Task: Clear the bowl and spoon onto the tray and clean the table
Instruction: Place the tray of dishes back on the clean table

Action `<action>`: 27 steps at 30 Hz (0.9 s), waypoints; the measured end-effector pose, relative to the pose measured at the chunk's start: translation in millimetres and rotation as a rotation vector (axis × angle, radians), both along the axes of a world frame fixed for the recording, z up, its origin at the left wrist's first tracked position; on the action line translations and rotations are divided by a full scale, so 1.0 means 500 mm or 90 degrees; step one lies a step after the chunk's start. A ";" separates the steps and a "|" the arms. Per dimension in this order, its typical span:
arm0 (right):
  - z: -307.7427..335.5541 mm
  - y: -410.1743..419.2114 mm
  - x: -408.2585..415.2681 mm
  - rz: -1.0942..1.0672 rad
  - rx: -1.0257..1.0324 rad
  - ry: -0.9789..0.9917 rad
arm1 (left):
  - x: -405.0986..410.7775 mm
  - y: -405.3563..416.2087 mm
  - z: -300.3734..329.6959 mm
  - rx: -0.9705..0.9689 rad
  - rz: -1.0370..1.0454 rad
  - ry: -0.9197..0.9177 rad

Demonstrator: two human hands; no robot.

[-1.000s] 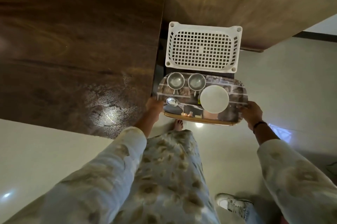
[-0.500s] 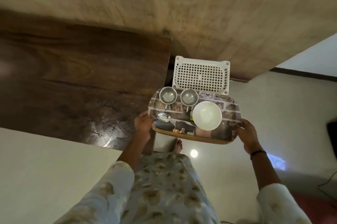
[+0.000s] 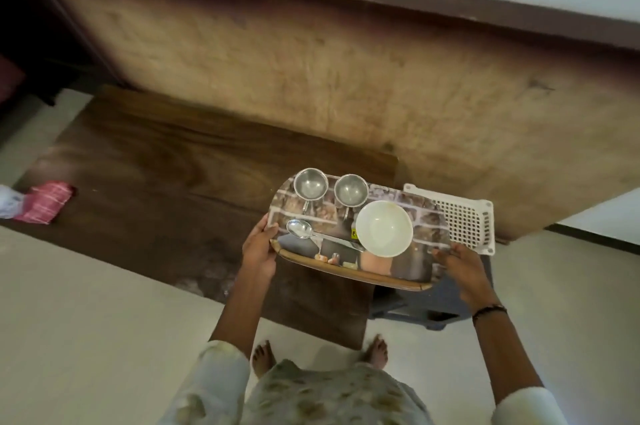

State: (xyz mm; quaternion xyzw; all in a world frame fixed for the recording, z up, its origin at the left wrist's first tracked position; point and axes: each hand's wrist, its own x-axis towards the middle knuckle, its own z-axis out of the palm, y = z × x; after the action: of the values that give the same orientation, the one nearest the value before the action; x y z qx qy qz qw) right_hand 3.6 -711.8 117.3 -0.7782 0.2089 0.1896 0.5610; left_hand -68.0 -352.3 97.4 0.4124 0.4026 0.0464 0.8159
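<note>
**Tray held at both ends over the dark bench**

At the far left edge of the dark wooden bench (image 3: 156, 175) lies a folded red cloth (image 3: 45, 202), with something white just beside it at the frame's edge. The left hand (image 3: 259, 248) grips the left end of the tray (image 3: 429, 217), thumb on the rim and fingers curled under it. On the tray, two small steel cups (image 3: 310, 183) stand side by side along the far edge. Near them, toward the person, the spoon (image 3: 300, 228) lies with its scoop to the left and its handle running right toward the white bowl (image 3: 384, 228), which sits upright on the right half of the tray. The right hand (image 3: 462, 263) holds the tray's right near corner, fingers wrapped round the rim. Just beyond that end, a white perforated basket (image 3: 467, 220) sits partly behind the tray. Bare feet stand on the pale floor (image 3: 86, 320) below
</note>
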 end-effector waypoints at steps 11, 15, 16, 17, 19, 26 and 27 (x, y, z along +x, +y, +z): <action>0.036 0.433 -0.051 0.030 0.036 0.036 | -0.124 0.409 0.032 0.003 0.039 -0.078; 0.037 0.563 -0.071 0.041 0.049 0.036 | -0.172 0.526 0.026 0.019 0.071 -0.070; 0.036 0.587 -0.075 0.042 0.053 0.039 | -0.179 0.548 0.023 0.022 0.079 -0.069; 0.035 0.613 -0.077 0.046 0.056 0.045 | -0.186 0.570 0.020 0.021 0.085 -0.072; 0.028 0.659 -0.081 0.056 0.060 0.056 | -0.196 0.608 0.019 0.029 0.097 -0.064; -0.003 0.787 -0.082 0.037 0.065 0.069 | -0.180 0.728 -0.016 0.014 0.103 -0.046; -0.012 0.804 -0.077 0.033 0.057 0.072 | -0.169 0.747 -0.023 0.003 0.106 -0.040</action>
State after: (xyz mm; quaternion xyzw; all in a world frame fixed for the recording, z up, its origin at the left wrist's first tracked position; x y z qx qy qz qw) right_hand -35.1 -309.7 111.3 -0.7457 0.2117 0.2567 0.5773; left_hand -152.2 21.4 85.9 0.3780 0.4097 0.1275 0.8203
